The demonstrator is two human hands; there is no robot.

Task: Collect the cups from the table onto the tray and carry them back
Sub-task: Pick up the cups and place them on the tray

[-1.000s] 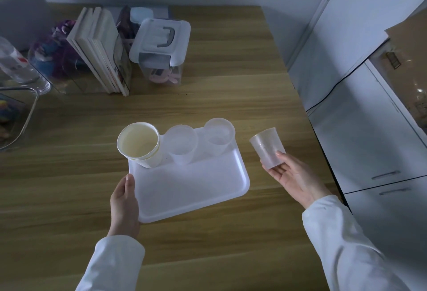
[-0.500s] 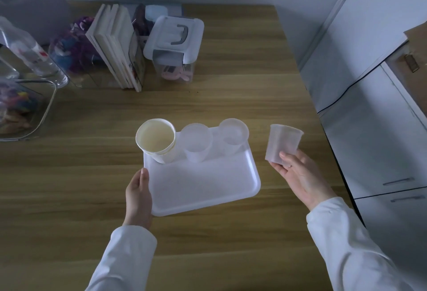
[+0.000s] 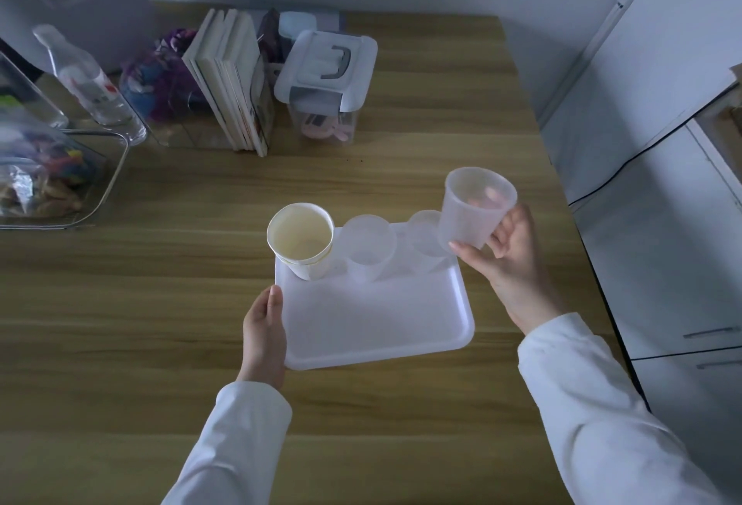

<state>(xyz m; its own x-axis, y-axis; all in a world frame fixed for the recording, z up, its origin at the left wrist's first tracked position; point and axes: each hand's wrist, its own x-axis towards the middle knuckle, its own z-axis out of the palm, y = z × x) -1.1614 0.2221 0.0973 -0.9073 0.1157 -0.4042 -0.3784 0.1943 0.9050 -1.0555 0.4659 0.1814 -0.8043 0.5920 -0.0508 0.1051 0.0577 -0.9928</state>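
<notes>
A white plastic tray (image 3: 373, 324) lies on the wooden table. Along its far edge stand a white paper cup (image 3: 302, 240) at the left, a translucent plastic cup (image 3: 369, 245) in the middle and a second translucent cup (image 3: 425, 237) at the right, partly hidden. My left hand (image 3: 263, 334) grips the tray's left rim. My right hand (image 3: 508, 259) holds another translucent plastic cup (image 3: 473, 205) in the air, tilted, above the tray's far right corner and in front of the right cup.
At the back of the table stand a row of books (image 3: 235, 83), a lidded clear box (image 3: 327, 83), a bag of purple things (image 3: 160, 79) and a bottle (image 3: 86, 83). A clear bin of snacks (image 3: 44, 179) sits far left. White cabinets (image 3: 658, 203) border the table's right edge.
My right hand has lifted the translucent cup up and leftward, from beside the tray to above its far right corner. My left hand stays on the tray's rim.
</notes>
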